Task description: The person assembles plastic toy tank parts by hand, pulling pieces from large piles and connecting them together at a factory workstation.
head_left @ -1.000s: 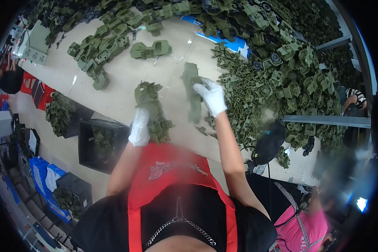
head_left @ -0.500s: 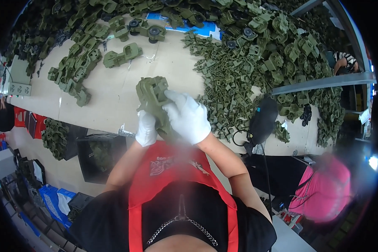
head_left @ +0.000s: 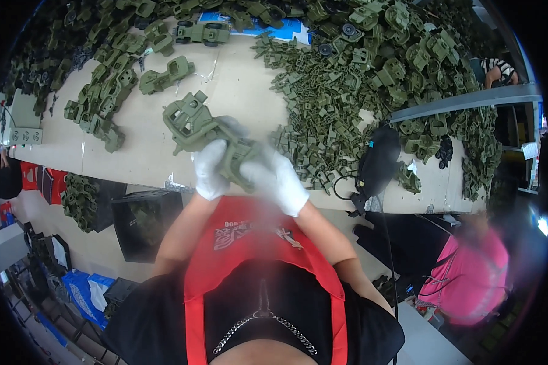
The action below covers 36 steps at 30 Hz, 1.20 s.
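An olive-green plastic toy truck body [head_left: 192, 125] is held up over the near edge of the table, tilted with its cab end toward the far left. My left hand [head_left: 210, 170], in a white glove, is closed round its near side. The white-gloved right hand [head_left: 280, 182] grips its near right end; those fingers are partly smeared by motion. Beyond the held piece, another green truck body [head_left: 167, 74] lies on the table, next to a row of similar bodies [head_left: 103, 100]. A green truck with black wheels [head_left: 202, 33] stands farther back.
A heap of small green parts [head_left: 323, 103] spreads over the table's right half, with larger truck bodies [head_left: 420, 55] piled behind. A black pouch-like object [head_left: 380, 159] and a metal bar [head_left: 463, 102] are at the right. Below the table's left edge stands a black bin [head_left: 146, 225].
The truck body has swung from nearly upright to leaning far left, its cab end moving left. My right hand has shifted down along it to the near end.
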{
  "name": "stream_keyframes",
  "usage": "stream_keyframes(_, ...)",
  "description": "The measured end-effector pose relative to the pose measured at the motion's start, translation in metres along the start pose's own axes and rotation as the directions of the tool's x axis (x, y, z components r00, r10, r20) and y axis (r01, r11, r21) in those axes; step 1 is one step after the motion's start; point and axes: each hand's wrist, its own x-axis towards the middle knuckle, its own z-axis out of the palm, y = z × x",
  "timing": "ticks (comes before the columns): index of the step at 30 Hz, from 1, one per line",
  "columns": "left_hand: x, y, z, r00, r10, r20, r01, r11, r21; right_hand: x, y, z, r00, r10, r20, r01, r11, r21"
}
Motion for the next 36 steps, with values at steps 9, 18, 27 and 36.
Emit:
stream_keyframes(9,-0.045,0.088,0.03,0.889,-0.428,-0.161,0.318,0.327,0.89,-0.004,-0.032,-0.073,0.974,-0.032,0.225,0.222,0.348,-0.911)
stream_keyframes(18,-0.035,0.035,0.022,0.741,-0.67,0.035,0.158,0.226,0.961,-0.027,0.001,-0.077,0.96,0.059,0.275,0.02,0.96,-0.278)
stream_keyframes(27,-0.047,0.022,0.025,0.91,-0.404,0.092,0.057,0.342,0.938,-0.037,0.009,-0.053,0.997,0.009,0.081,0.009,0.976,-0.215)
stream_keyframes(36,-0.035,0.044,-0.002,0.941,-0.316,-0.123,0.233,0.338,0.912,-0.043,0.04,-0.1,0.945,0.144,-0.294,-0.014,0.915,0.403)
